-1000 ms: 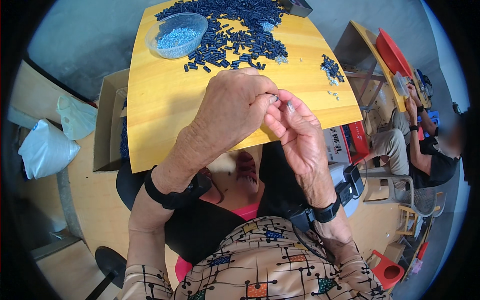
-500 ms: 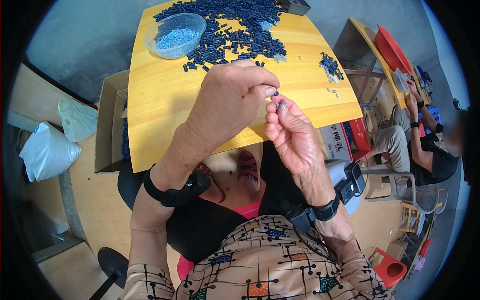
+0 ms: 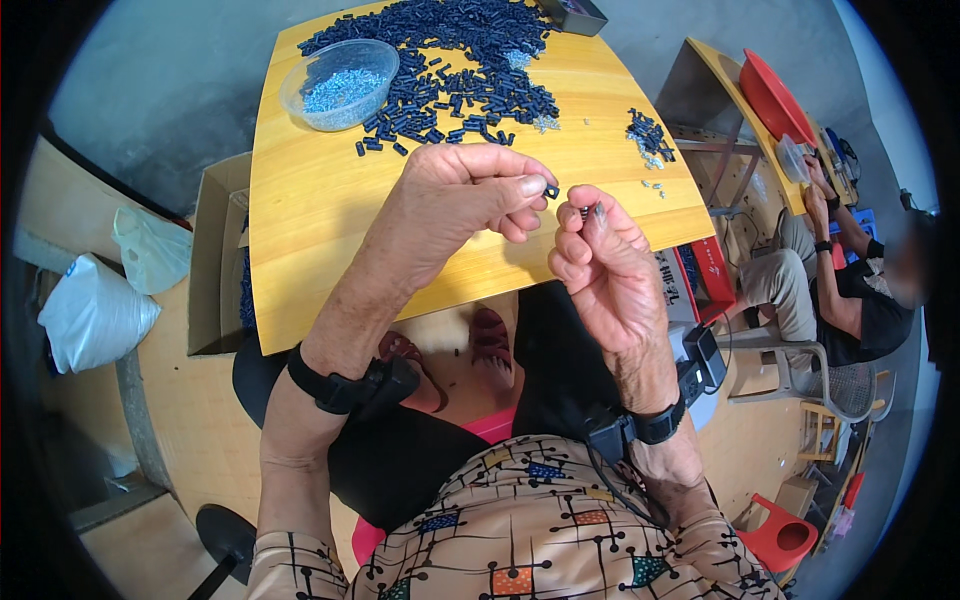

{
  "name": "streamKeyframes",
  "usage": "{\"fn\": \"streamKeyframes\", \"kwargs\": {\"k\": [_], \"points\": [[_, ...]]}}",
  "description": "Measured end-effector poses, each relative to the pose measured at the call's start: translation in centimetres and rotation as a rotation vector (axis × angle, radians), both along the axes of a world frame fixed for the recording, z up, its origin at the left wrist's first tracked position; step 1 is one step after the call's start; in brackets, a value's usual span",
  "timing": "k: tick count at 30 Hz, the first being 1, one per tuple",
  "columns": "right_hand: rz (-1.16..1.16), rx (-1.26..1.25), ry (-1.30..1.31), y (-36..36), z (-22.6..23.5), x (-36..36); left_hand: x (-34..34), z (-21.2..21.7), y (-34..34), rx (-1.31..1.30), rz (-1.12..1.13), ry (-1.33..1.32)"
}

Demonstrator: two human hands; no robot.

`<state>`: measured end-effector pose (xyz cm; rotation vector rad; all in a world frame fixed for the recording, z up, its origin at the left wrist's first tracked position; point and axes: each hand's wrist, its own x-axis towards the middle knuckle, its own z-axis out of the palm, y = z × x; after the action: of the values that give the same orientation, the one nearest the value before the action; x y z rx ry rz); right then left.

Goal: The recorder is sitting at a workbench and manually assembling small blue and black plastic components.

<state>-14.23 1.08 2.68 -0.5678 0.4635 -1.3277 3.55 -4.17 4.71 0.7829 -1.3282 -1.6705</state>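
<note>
**Two hands pinch small parts above the yellow bench**

The left hand (image 3: 455,200) is raised in the centre of the frame, and its grip is pressed together on a small dark plastic piece (image 3: 551,191) at the fingertips. Just to the right, the right hand (image 3: 600,270) pinches a small metal pin (image 3: 599,212) between thumb and forefinger. The two parts are near each other but apart. Behind the hands lies the yellow bench (image 3: 320,200). At its upper edge there is a big pile of dark pieces (image 3: 460,60), and in the upper left a clear bowl (image 3: 338,85) with small silver parts. A smaller heap (image 3: 648,133) lies at the right side of the bench. At the far right of the frame another person (image 3: 840,290) sits at a second bench.
</note>
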Motion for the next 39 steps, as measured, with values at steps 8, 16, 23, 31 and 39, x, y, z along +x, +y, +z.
{"fn": "streamKeyframes", "kwargs": {"k": [8, 16, 23, 31, 39], "points": [[0.003, -0.025, 0.034, -0.1, -0.6, -0.6, 0.0, -0.2, -0.1, 0.032, -0.038, 0.055], [-0.146, -0.015, 0.055, -0.3, 0.3, 0.2, -0.1, -0.2, 0.3, 0.048, -0.032, 0.085], [-0.224, -0.058, 0.188, -0.5, 0.4, 0.8, -0.6, -0.1, 0.7, 0.064, -0.016, 0.063], [-0.310, -0.085, 0.321, -0.5, 0.2, 0.8, -1.2, -0.1, 1.1, 0.095, 0.014, 0.076], [-0.460, -0.261, 0.480, -0.7, 0.2, 0.9, -1.8, -0.2, 1.6, 0.086, 0.052, 0.149]]}}
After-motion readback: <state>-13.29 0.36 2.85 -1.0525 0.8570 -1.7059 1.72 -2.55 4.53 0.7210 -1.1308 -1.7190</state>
